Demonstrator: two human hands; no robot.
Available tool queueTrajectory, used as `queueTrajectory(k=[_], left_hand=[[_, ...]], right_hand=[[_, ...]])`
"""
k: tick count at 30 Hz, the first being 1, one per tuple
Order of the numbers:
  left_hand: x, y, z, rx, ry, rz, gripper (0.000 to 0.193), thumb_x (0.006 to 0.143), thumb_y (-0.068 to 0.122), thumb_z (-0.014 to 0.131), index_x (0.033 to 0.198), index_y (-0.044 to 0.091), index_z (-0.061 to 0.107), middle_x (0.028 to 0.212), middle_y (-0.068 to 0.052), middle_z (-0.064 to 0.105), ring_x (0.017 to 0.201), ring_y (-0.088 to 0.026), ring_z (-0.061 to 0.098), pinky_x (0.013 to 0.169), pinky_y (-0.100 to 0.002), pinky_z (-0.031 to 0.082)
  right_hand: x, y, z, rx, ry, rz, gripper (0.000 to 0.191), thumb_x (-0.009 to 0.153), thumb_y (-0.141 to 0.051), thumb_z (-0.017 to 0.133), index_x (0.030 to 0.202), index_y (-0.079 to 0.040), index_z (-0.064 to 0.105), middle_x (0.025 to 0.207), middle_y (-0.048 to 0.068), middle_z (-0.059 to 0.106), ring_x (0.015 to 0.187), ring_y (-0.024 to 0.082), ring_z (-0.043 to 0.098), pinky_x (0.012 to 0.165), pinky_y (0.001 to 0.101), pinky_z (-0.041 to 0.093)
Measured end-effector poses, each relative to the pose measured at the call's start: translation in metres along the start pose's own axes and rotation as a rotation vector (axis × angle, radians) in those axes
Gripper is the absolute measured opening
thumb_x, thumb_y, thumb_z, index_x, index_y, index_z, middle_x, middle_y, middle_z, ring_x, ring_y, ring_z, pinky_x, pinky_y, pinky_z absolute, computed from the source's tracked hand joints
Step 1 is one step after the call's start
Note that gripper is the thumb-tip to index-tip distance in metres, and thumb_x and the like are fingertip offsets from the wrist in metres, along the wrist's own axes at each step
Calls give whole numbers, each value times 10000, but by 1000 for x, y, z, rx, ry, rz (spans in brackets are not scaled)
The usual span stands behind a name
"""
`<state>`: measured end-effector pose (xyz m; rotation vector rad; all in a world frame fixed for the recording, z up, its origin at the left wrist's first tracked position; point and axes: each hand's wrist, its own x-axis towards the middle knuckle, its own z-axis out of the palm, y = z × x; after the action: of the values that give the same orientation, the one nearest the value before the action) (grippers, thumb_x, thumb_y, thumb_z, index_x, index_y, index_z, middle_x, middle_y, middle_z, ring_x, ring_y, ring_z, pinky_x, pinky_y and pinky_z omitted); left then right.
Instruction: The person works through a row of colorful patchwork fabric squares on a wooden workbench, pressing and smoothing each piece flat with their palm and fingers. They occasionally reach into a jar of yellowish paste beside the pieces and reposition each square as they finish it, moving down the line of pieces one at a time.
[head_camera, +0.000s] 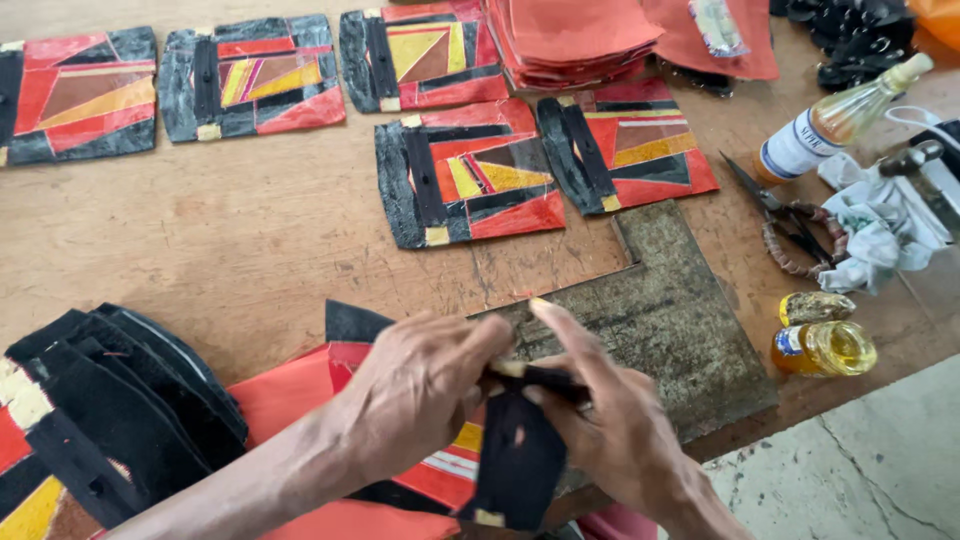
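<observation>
At the near edge of the wooden desk (250, 240), the left hand (415, 390) and right hand (610, 420) together pinch a black leather strip (515, 460) with pale tabs at its ends. Five red, black and yellow patchwork panels (465, 175) lie beyond. On the right sit a white-labelled clear bottle (835, 120), two small yellow jars (822, 345), and scissors (785, 215).

five patchwork panels (468, 172) laid flat on the table, two hands (420, 385), one pair of scissors (790, 222), three bottles (838, 118)
</observation>
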<state>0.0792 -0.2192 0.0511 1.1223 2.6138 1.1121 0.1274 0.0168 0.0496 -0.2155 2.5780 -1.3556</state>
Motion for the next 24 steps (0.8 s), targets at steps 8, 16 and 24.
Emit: queueTrajectory(k=[8,16,24], left_hand=[[62,-63,-3,-808,-108,-567,699,791,26,881,1392,93,531,1051,-149,683,991,-153,649,826,-347,572],[129,-28,110,-365,-200,-478,414,932,94,592,1345,122,574,1127,-131,746,1025,-247,723,913,-406,562],[179,-6,152,-150,119,-101,389,843,1,561,1225,55,611,1120,-196,659,1051,-401,628,876,-503,471]], right_hand=[[-56,50,-54,163,643,-8,805,888,-65,756,1580,-46,345,1115,154,769,910,161,717,775,265,577],[-111,86,-137,-401,598,87,902,791,-308,808,1543,-159,334,1444,138,527,1215,215,572,924,357,547],[-98,124,-206,-826,299,258,634,582,-276,901,1194,-235,740,1623,100,263,1458,361,227,1188,472,321]])
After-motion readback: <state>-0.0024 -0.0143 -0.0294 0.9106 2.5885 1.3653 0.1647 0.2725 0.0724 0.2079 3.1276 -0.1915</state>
